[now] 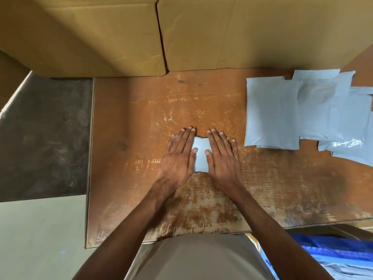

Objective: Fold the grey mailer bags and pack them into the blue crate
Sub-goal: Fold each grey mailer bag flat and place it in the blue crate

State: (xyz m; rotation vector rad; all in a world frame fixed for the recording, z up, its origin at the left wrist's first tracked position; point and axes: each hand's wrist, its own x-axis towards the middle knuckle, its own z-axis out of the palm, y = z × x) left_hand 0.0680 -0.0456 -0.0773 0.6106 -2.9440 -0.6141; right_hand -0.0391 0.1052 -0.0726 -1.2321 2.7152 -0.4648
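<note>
Left hand (pixel 177 156) lies flat, fingers straight, pressing the left part of 1 folded grey mailer bag (pixel 200 156) at table (pixel 129 122) centre. Right hand (pixel 223 156) lies equally flat on its right part. Unfolded mailer stack (pixel 271 112) sits at 2 o'clock from the hands, untouched. Blue crate (pixel 331 253) at 5 o'clock already holds some grey plastic. Judgement: this fold is nearly finished; most bags remain.

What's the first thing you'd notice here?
Two flat hands, the left hand and right hand, pressing a small folded grey bag mid-table. Then the pile of unfolded grey bags at the table's far right, and big cardboard boxes behind.
</note>
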